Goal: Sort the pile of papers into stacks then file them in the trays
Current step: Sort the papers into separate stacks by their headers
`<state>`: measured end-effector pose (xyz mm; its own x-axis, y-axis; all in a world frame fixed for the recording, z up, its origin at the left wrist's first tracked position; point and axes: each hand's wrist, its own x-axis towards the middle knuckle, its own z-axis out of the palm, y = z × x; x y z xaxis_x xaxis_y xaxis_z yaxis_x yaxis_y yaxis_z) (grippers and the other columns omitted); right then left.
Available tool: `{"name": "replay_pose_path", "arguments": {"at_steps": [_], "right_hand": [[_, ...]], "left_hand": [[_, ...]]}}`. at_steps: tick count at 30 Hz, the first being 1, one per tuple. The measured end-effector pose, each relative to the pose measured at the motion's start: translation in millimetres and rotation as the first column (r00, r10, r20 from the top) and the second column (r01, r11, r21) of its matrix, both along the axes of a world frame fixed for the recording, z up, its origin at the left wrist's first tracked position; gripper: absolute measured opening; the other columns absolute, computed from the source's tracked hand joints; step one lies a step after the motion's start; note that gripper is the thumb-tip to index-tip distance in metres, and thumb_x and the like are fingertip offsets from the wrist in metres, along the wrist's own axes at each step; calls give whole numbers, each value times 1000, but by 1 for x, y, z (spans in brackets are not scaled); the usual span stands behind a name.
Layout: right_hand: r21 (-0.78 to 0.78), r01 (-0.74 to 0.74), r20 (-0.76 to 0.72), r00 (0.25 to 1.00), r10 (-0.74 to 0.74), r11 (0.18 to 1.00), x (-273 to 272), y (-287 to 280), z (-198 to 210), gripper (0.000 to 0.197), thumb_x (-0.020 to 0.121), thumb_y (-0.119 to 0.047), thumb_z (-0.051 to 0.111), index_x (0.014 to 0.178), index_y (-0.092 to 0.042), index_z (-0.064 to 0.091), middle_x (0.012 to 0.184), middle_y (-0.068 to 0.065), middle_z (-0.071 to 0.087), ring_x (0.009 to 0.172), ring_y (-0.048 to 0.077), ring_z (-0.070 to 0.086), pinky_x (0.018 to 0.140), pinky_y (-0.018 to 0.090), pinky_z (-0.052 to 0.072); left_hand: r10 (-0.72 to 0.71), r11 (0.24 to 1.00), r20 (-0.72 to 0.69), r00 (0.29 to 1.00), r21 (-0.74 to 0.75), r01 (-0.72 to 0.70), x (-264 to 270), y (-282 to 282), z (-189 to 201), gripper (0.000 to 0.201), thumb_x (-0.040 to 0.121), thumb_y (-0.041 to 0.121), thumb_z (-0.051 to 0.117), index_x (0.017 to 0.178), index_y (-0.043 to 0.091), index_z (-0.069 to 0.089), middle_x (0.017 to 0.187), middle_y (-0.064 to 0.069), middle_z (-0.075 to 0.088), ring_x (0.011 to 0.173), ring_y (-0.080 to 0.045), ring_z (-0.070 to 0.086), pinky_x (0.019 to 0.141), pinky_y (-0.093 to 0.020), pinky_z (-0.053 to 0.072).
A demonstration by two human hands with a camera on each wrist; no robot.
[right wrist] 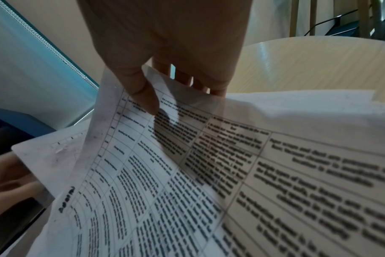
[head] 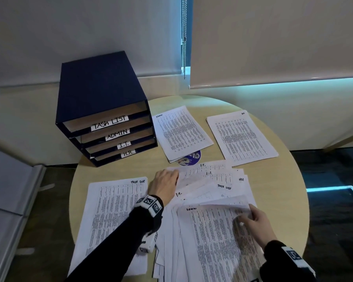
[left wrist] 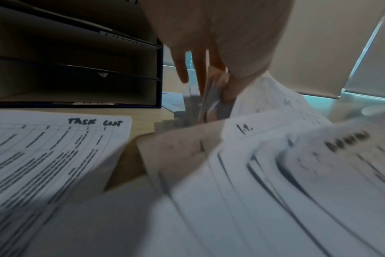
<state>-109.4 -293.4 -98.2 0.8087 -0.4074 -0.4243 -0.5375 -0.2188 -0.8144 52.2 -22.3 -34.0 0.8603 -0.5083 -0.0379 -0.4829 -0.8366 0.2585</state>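
Thumb [right wrist: 143, 97] pinching ADMIN sheet [right wrist: 187, 173] shows wrist-side only.

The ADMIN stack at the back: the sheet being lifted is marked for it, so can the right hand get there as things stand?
Probably yes. The right hand pinches the admin sheet, and only flat loose papers lie between it and the ADMIN stack. Nothing upright stands in the way.

Left hand [head: 165, 185] reaches forward, fingers curled, pinching a sheet's edge; right hand [head: 255, 222] pinches a sheet corner, thumb on top.
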Motion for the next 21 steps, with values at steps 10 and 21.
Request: {"name": "replay_pose_path", "arguments": {"at_steps": [10, 21], "right_hand": [[15, -12, -6, 1000, 12, 1000, 4, 3, 2, 67, 63, -39, 66, 123, -10, 58, 121, 10, 64, 113, 29, 58, 100, 53, 45], [-11, -27, -3, 1000, 27, 1000, 7, 11, 5, 76, 61, -46, 59, 128, -12, 56, 123, 7, 63, 108, 25, 59, 97, 46, 48]], "left_hand": [[-129, 992, -86, 988, -18, 128, -56, 5, -1, 55, 93, 4, 52, 136, 25, 27, 89, 4, 57, 75, -14, 51, 72, -27, 50], [235, 970, -430, 872, 47, -239, 32, -17, 31, 42, 79, 23, 65, 119, 23, 56, 122, -8, 62, 100, -26, 61, 86, -32, 51]]}}
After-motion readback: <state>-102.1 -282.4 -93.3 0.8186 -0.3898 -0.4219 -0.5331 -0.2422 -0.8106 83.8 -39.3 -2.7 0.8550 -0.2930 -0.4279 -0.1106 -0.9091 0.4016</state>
